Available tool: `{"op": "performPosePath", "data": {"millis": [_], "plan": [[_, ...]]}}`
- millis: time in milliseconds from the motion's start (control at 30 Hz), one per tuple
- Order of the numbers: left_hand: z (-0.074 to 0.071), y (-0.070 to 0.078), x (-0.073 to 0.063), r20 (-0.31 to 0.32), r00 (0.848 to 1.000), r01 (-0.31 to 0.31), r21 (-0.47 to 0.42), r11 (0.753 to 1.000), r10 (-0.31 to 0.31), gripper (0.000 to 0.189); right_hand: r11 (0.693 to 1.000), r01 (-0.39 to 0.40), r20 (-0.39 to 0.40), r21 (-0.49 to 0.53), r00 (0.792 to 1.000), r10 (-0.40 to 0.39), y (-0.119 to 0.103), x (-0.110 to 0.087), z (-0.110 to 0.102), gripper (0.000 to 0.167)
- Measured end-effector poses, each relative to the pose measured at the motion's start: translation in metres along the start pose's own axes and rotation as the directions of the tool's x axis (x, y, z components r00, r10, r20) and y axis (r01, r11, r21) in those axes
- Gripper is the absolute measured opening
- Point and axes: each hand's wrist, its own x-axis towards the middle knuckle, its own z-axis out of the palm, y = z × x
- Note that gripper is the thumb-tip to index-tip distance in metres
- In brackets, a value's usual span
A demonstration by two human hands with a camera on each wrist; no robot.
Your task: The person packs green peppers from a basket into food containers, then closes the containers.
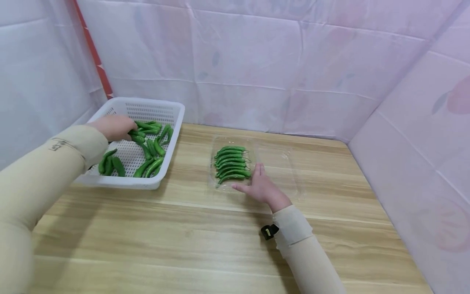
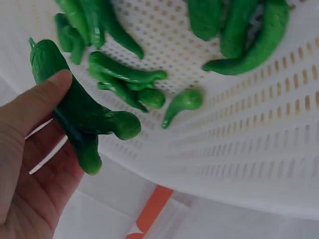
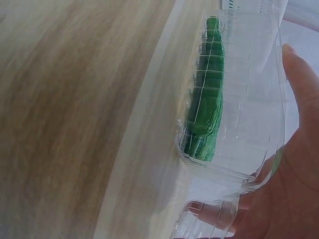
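Over the white perforated basket (image 1: 178, 124), my left hand (image 1: 114, 125) pinches green chili peppers (image 2: 77, 102) between thumb and fingers. At least two peppers show in that grip in the left wrist view. More loose peppers (image 1: 149, 165) lie in the basket beneath. On the table sits a clear plastic clamshell box (image 1: 235, 141), its lid (image 1: 280, 169) folded out to the right. Inside it several green peppers (image 1: 231, 159) lie side by side in a row. My right hand (image 1: 262, 188) rests at the box's near right corner, thumb extended by the rim and fingers along the hinge side.
The wood-grain table (image 1: 172, 241) carries both containers, basket left and box in the middle. Pale patterned sheeting (image 1: 242, 65) closes off the back and both sides. A black strap piece (image 1: 269, 231) sits on the right sleeve.
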Motion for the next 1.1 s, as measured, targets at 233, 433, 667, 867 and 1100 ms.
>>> {"op": "performPosePath", "data": {"millis": [233, 433, 667, 867, 1100], "plan": [[-0.011, 0.013, -0.006, -0.083, 0.996, 0.007, -0.017, 1.000, -0.008, 0.009, 1.000, 0.009, -0.007, -0.006, 1.000, -0.009, 0.002, 0.002, -0.002, 0.120], [-0.023, 0.028, -0.009, -0.127, 0.992, -0.005, 0.011, 1.000, 0.006, 0.010, 1.000, 0.010, -0.017, -0.021, 1.000, -0.010, 0.002, 0.003, -0.003, 0.122], [-0.030, 0.039, -0.009, -0.127, 0.992, 0.014, 0.005, 1.000, -0.014, 0.009, 1.000, 0.006, -0.013, -0.027, 1.000, -0.006, 0.003, 0.003, -0.002, 0.124], [-0.040, 0.057, -0.008, -0.155, 0.988, -0.013, 0.013, 1.000, 0.015, 0.008, 1.000, 0.006, -0.019, -0.026, 1.000, -0.007, 0.003, 0.003, -0.003, 0.122], [-0.047, 0.074, -0.006, -0.159, 0.987, -0.021, 0.022, 1.000, 0.024, 0.008, 1.000, 0.013, -0.029, -0.017, 0.999, -0.013, 0.004, 0.005, -0.001, 0.121]]}}
